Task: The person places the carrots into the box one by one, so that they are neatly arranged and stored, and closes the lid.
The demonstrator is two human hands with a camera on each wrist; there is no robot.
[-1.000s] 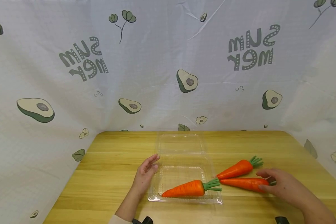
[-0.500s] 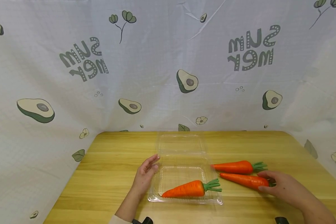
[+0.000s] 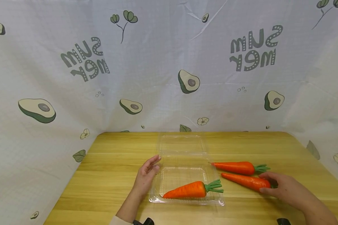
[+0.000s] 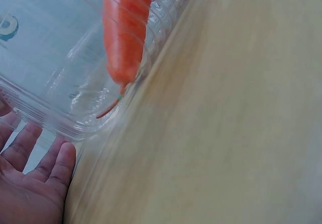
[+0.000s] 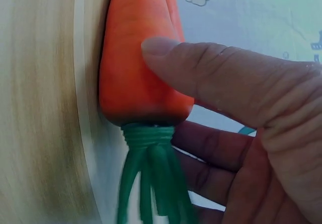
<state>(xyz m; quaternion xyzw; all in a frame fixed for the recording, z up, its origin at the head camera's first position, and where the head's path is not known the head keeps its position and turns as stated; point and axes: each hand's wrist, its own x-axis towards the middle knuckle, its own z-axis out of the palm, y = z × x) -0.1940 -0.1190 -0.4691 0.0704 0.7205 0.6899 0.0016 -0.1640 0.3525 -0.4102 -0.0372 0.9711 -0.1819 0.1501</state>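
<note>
My right hand (image 3: pixel 283 187) grips an orange carrot (image 3: pixel 245 182) near its leafy end, the thumb lying on top of it in the right wrist view. Its thin tip points left toward the clear plastic clamshell box (image 3: pixel 171 175). Behind it lies a second carrot (image 3: pixel 235 167), tip beside the box's right edge, green stalks to the right. A third carrot (image 3: pixel 186 190) lies along the near side of the box, its green stalks reaching over the right rim. My left hand (image 3: pixel 146 175) rests at the box's left side, fingers loosely extended by the ribbed wall (image 4: pixel 55 126).
The box's lid (image 3: pixel 183 144) lies folded back on the wooden table (image 3: pixel 115 175), toward the far edge. A white curtain (image 3: pixel 157 62) with avocado prints hangs behind the table and along both sides.
The far carrot has swung from slanted to nearly level, its tip shifting left and away from the gripped one. The gripped carrot's tip has turned slightly away from me. My left hand stays put.
</note>
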